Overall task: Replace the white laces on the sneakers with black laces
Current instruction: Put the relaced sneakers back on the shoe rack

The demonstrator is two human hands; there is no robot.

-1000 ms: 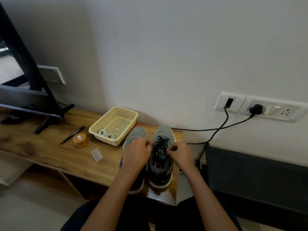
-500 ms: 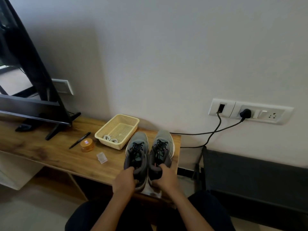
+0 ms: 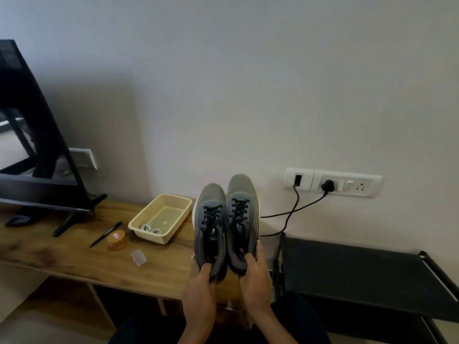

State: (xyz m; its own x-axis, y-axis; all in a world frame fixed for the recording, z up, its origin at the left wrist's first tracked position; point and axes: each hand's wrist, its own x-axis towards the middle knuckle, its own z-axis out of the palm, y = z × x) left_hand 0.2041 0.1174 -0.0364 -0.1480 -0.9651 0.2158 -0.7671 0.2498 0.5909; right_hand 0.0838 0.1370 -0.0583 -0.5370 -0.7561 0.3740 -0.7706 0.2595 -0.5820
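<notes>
Pair of grey sneakers, black laces fitted, was held up at centre frame.
Fingers of the left hand and of the right hand gripped one heel each, toes towards the wall, above the tabletop. Left of them stood a cream basket with coiled white laces, an orange tub, a pen and a clear packet. A black rack stood lower right.
</notes>
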